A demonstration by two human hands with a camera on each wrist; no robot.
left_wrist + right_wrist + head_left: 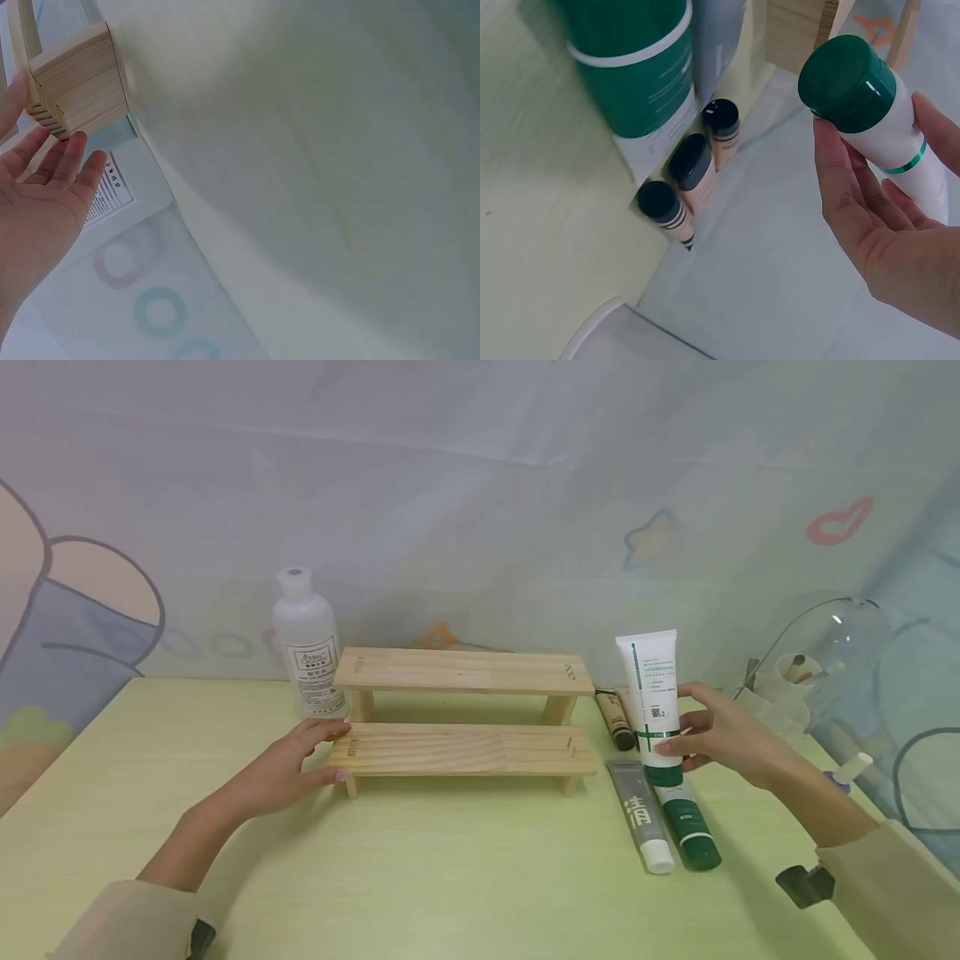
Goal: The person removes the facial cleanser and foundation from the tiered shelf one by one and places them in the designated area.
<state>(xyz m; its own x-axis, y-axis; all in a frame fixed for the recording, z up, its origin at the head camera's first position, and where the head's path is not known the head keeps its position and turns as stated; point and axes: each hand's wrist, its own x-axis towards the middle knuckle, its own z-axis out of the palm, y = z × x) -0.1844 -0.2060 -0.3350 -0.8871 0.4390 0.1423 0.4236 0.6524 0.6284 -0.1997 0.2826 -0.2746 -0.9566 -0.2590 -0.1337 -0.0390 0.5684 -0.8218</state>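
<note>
In the head view my right hand (720, 735) grips a white squeeze tube (654, 685) with a green cap, raised upright with its cap downward. The right wrist view shows the fingers and thumb around the tube just above its green cap (847, 82). My left hand (303, 764) holds the left end of the lower step of a two-step wooden shelf (465, 750), thumb at the front edge. Beneath the raised tube lie a grey tube (637, 814) with a white cap and a green-and-white tube (688, 827).
A large white bottle (307, 643) stands behind the shelf's left end. Small beige tubes with black caps (694, 169) lie right of the shelf. At the right edge are clear containers (780, 697) holding small items and a white-handled object (851, 770). A printed cloth hangs behind.
</note>
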